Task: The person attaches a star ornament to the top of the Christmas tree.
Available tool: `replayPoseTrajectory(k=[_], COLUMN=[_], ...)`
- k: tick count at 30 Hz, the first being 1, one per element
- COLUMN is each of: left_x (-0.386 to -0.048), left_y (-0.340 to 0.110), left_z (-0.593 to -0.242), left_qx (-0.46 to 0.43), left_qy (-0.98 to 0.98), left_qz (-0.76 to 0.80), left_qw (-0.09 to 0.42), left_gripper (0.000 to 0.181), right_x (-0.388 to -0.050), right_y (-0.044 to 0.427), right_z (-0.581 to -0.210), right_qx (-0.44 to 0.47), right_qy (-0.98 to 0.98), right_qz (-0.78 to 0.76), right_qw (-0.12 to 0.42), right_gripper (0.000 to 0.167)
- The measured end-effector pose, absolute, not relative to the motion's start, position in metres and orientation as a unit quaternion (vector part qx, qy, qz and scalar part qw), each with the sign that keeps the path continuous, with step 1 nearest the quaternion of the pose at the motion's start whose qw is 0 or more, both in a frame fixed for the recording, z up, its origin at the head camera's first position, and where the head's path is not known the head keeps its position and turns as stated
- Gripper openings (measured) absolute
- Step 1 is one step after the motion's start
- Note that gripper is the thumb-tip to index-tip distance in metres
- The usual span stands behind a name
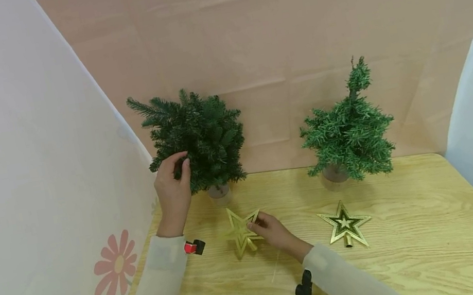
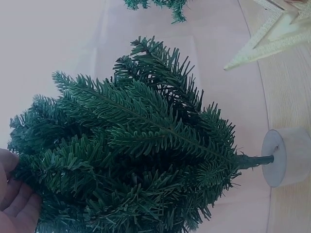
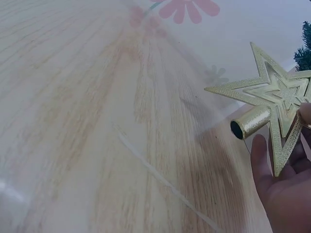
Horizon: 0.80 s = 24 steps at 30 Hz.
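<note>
Steady gold-glitter 5-pointed star (image 1: 241,229), pinched in right hand (image 1: 276,234), lower centre; gently brace dark-green bushy tree (image 1: 204,137), centre-left; cannot tell grip of left hand (image 1: 173,192).

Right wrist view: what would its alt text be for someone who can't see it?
A right hand holds a textured gold star ornament with a hollow tube, above a pale wood-grain table. Dark green needled branches show at the right edge.

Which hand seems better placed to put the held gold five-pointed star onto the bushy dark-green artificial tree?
Probably the right hand: it grips the gold star, leaving its hollow tube uncovered, while the left hand is at the dark-green tree.
</note>
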State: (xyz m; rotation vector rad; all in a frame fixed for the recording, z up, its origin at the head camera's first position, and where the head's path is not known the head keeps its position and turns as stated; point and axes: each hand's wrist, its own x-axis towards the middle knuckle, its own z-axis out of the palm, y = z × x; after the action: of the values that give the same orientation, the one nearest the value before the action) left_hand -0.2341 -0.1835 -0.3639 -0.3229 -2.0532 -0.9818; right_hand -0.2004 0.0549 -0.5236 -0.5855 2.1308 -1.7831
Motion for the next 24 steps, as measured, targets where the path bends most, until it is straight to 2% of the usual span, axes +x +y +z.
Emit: replayPoseTrajectory(k=[17, 24], left_x=[-0.237, -0.236], left_y=[-0.184, -0.184], left_z=[-0.365, -0.365], left_qx=[-0.123, -0.122], left_qy=[-0.816, -0.816], left_qz=[-0.386, -0.384], left_qw=[0.412, 0.414], left_gripper=[0.023, 0.022], right_x=[-0.195, -0.206], right_y=[0.056, 0.055], right_z=[-0.517, -0.54], right_qx=[-0.182, -0.165], right_qy=[0.729, 0.731], right_qz=[-0.64, -0.645], right_qw=[0.16, 0.147], right_gripper=[0.026, 0.023])
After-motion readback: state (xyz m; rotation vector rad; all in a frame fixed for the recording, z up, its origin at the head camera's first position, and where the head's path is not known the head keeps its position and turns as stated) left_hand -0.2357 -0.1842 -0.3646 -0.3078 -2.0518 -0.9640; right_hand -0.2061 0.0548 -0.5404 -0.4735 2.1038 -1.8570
